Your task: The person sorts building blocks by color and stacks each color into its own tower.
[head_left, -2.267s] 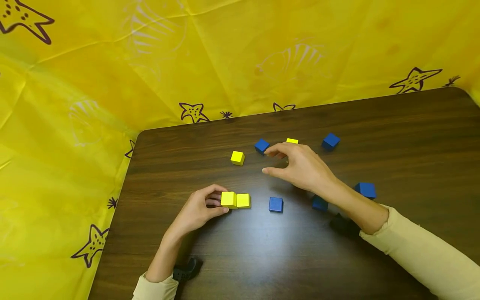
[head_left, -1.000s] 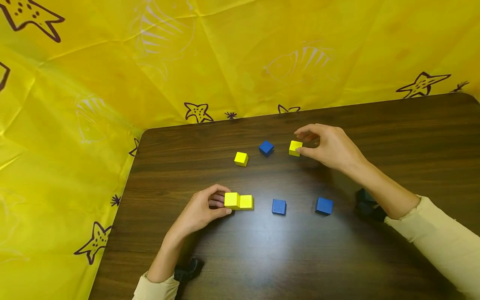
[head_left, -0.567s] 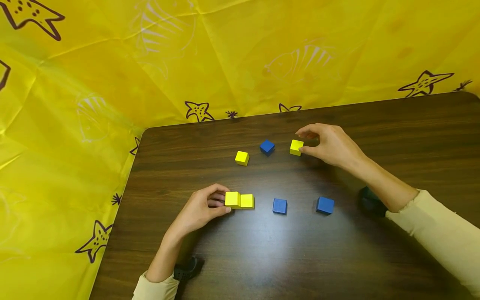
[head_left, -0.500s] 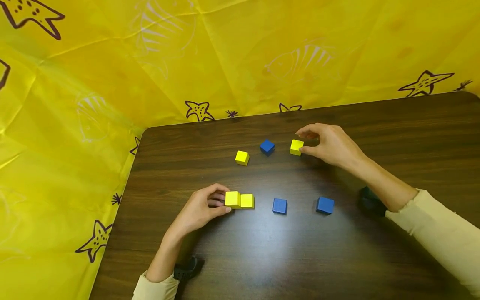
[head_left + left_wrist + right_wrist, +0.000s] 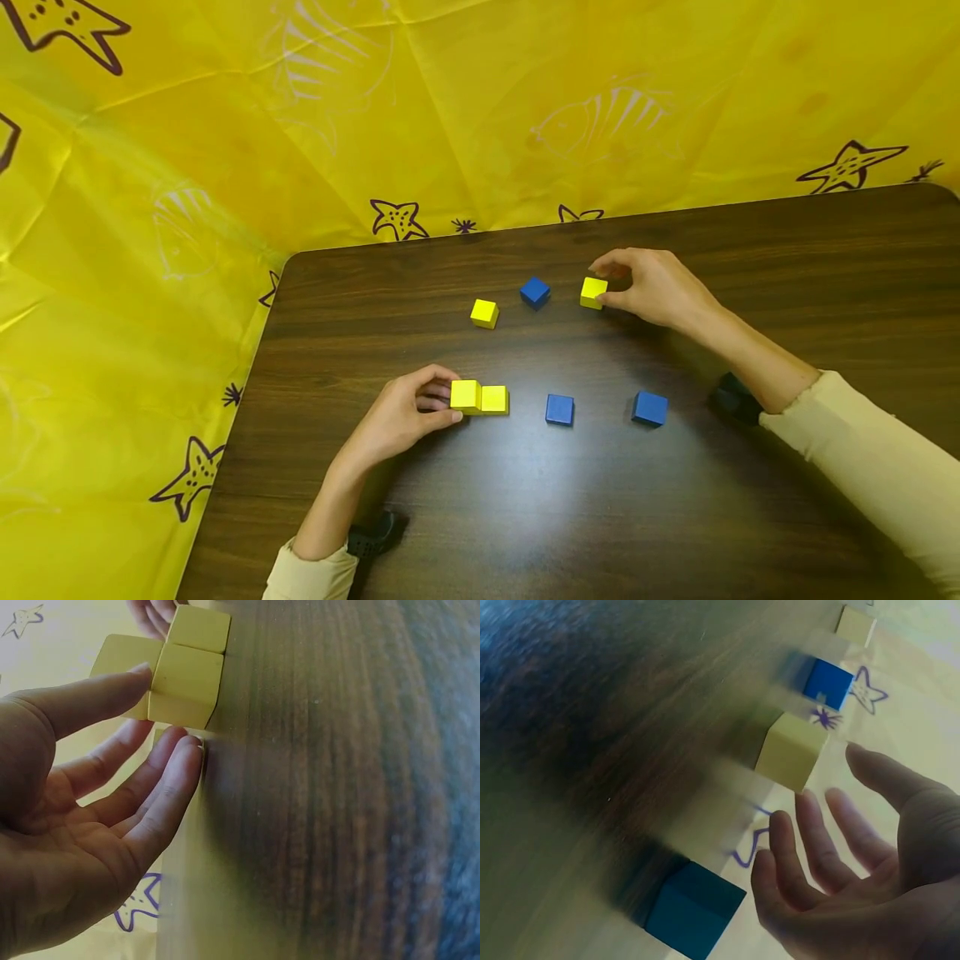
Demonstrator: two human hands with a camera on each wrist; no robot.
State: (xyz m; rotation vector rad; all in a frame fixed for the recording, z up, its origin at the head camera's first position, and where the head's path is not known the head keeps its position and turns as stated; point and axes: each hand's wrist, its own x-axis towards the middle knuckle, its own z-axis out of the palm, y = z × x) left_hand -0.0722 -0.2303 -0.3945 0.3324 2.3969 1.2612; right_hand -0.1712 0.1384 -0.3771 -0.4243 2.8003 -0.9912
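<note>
In the head view my left hand (image 5: 405, 417) holds the upper yellow cube (image 5: 465, 396) of a small stack, thumb at the front and index finger behind. Under it sits another yellow cube (image 5: 187, 686), plain in the left wrist view, and a further yellow cube (image 5: 494, 399) stands against the stack's right side. My right hand (image 5: 660, 287) is spread at a single yellow cube (image 5: 593, 292) at the back, its thumb overlapping the cube there. From the right wrist, the fingers look relaxed, with a gap between thumb and cube.
A blue cube (image 5: 536, 292) and a yellow cube (image 5: 484, 313) lie at the back, left of my right hand. Two more blue cubes, one nearer the middle (image 5: 559, 409) and one farther right (image 5: 649, 408), lie in front. Another blue cube (image 5: 694, 911) is beside my right fingers, hidden in the head view.
My right hand has moved right and back from above the middle to the yellow cube, then nearly stopped. The left hand stays at the stack. The head view has shifted slightly.
</note>
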